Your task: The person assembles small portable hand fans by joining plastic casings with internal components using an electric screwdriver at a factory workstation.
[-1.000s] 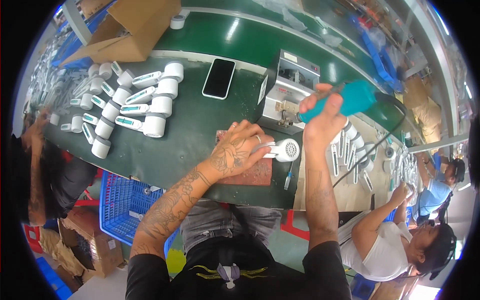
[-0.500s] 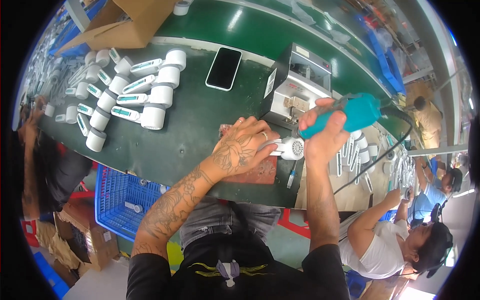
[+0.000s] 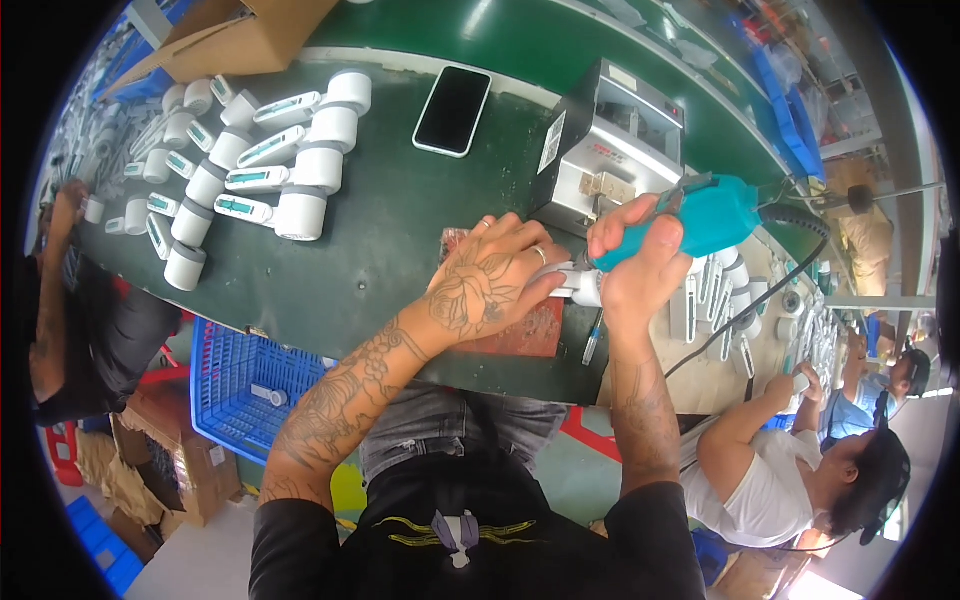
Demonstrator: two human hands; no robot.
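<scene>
My left hand [image 3: 490, 282] lies over a red mat [image 3: 525, 338] and is closed on the handle of a white handheld device [image 3: 586, 290] with a rounded head, much of it covered by my fingers. My right hand [image 3: 645, 265] grips a teal corded electric screwdriver [image 3: 722, 222], tilted with its nose down to the left. That nose is right by the device's neck; my fingers hide whether the bit touches it. Just below the device lies a thin screwdriver [image 3: 594, 338] with a clear blue handle.
Rows of similar white devices [image 3: 302, 213] stand at the left, and more [image 3: 715, 290] lie at the right. A phone [image 3: 453, 110] and a metal-cased machine [image 3: 612, 150] sit beyond my hands. A blue basket [image 3: 235, 400] is below the table edge. Co-workers sit on both sides.
The device's head has turned, so its round grille no longer shows. The screwdriver's nose has come a little closer to the device's neck. The whole view has shifted slightly.
</scene>
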